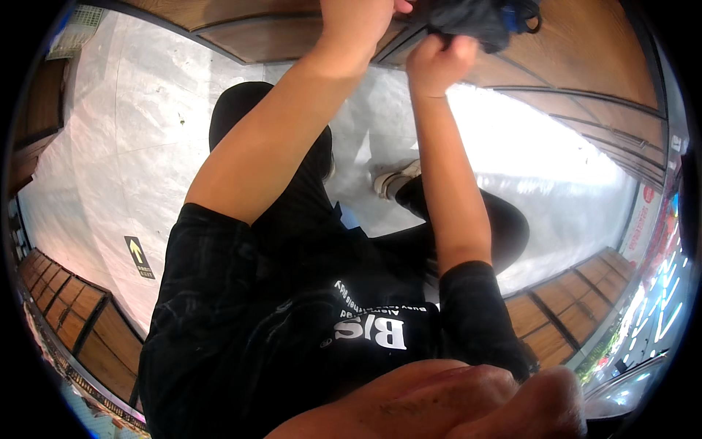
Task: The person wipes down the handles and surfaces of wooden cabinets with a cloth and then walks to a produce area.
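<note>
A black, soft, fabric-like bundle [466,22] with a blue patch and a dark loop is at the top edge, in front of wooden cabinet fronts. My right hand [443,61] is closed in a fist on its lower left part. To the left of it, my left hand [364,19] is cut off by the top edge; a fingertip shows close to the bundle, and whether this hand holds anything cannot be told. The upper part of the bundle lies out of view.
Black-framed wooden cabinets [592,44] stand directly ahead, with more at the lower left [68,307] and lower right [554,318]. My bent knees and shoes [392,181] are over the grey floor [159,110]. An arrow floor sign [139,257] lies at the left.
</note>
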